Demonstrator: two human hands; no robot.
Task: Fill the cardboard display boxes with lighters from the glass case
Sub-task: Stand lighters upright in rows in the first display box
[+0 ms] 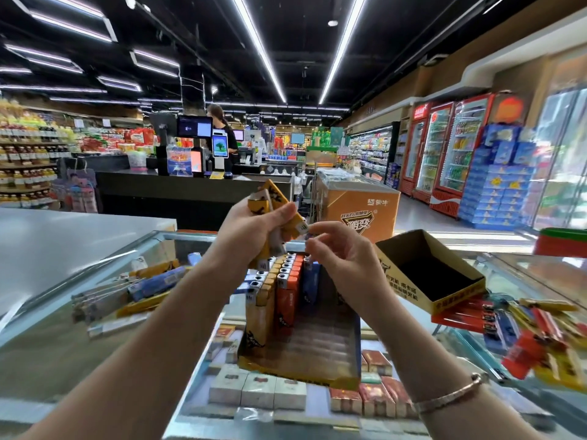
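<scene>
My left hand (254, 230) grips a fan of several yellow lighters (273, 201) above the glass case. My right hand (340, 252) hovers just right of them with curled fingers near one lighter's metal end; whether it pinches that end I cannot tell. Below stands a yellow cardboard display box (305, 373), partly filled with upright rows of yellow, orange and blue lighters (282, 281). A second yellow display box (444, 300) lies tilted to the right with nothing visible inside. Loose lighters lie in a left pile (139, 290) and a right pile (536, 331) on the glass.
The glass case (79, 338) holds cigarette packs (257, 389) under its top. A grey counter (63, 236) lies at the left. An orange carton (359, 208) stands behind. A person stands at the checkout (222, 134) in the background, with drink fridges (444, 150) at the right.
</scene>
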